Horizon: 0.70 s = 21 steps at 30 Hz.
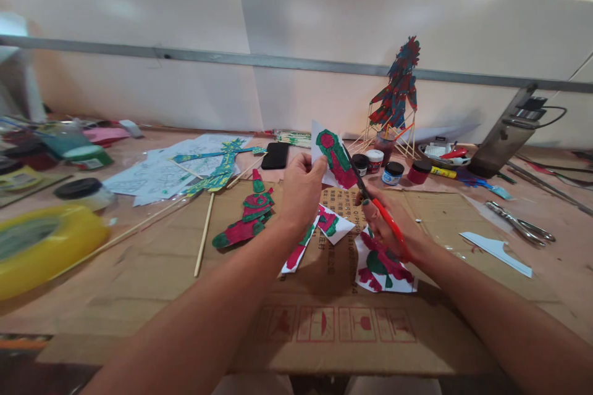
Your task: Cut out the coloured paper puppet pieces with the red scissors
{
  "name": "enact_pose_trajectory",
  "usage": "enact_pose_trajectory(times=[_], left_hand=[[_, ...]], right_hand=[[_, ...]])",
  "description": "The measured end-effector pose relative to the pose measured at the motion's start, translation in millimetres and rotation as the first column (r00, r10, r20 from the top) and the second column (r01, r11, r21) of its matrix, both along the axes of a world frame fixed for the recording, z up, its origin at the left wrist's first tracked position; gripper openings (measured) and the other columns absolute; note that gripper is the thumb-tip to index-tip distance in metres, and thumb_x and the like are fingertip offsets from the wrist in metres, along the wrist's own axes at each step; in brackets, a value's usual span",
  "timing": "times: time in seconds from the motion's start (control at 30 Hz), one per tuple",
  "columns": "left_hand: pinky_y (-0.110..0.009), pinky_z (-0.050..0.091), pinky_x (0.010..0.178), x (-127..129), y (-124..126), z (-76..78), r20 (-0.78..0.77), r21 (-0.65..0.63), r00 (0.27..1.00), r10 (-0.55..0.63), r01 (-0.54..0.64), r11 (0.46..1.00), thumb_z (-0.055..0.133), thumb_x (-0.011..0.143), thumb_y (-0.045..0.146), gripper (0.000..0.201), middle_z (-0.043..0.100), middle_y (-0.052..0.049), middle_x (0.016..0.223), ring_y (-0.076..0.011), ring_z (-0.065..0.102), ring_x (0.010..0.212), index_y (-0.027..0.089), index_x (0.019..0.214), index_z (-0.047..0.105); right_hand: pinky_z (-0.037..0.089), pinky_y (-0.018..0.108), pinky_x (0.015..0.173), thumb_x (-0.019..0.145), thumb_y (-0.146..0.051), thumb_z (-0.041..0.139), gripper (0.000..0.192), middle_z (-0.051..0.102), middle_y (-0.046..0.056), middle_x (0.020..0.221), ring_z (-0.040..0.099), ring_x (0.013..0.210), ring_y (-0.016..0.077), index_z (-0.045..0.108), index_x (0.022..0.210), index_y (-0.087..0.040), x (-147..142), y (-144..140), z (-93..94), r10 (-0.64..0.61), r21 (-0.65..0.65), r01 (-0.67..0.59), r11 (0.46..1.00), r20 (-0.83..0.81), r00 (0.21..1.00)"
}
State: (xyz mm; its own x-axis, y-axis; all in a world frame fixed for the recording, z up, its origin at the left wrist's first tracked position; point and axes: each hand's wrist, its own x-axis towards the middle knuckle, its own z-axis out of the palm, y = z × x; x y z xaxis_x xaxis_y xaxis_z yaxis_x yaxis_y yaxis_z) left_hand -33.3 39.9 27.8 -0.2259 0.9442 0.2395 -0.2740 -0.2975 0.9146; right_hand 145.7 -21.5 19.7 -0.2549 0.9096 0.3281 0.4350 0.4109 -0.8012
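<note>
A: Hands, as seen from the head camera?

B: Left hand (301, 188) was closed, pinching a painted paper piece (334, 159), red and green on white, held up above the cardboard sheet (152, 284). Right hand (386, 222) was closed around red-handled scissors (370, 197), blades at the right edge of that piece, along the painted shape.

A: What lay below?

B: Offcuts on the cardboard: a small painted scrap (334, 225) just under the left hand, a larger one (382, 268) under the right wrist, a narrow strip (296, 253) beside the left forearm. A cut-out red and green figure (245, 219) lay left of them, a bamboo stick (204, 234) next to it.

A: Farther back on the surface?

B: Small paint jars (393, 173) in a group just past the scissors, a finished puppet (397, 89) standing upright on sticks behind them, a black phone (275, 155), printed sheets (157, 176). A yellow tape roll (44, 247) sat far left, metal pliers (519, 222) far right, a white paper sliver (495, 250) near them.
</note>
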Motion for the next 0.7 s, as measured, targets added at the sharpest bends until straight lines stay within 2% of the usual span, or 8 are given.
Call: enact_pose_trajectory(times=[0.47,0.7], left_hand=[[-0.023,0.047,0.055,0.5,-4.7,3.3,0.011,-0.03,1.0,-0.016,0.017,0.999,0.078,0.084,0.033,0.03,0.055,0.004,0.07,-0.0115,0.052,0.06,0.024,0.076,0.05],[-0.023,0.048,0.055,0.5,-5.0,4.4,0.013,-0.02,1.0,-0.015,0.016,1.0,0.077,0.085,0.03,0.031,0.055,0.004,0.07,-0.0119,0.052,0.061,0.024,0.075,0.049]], right_hand=[[0.04,0.024,0.052,0.096,-0.078,0.049,0.061,0.068,0.01,0.098,0.057,0.077,0.0185,0.068,0.105,-0.021,0.0,3.4,-3.2,-0.021,0.015,0.021,1.0,-0.007,1.0],[0.035,0.024,0.046,0.096,-0.081,0.049,0.063,0.057,0.002,0.078,0.042,0.056,0.0124,0.066,0.103,-0.021,0.5,1.6,-3.4,-0.029,-0.038,0.029,0.999,0.006,1.0]])
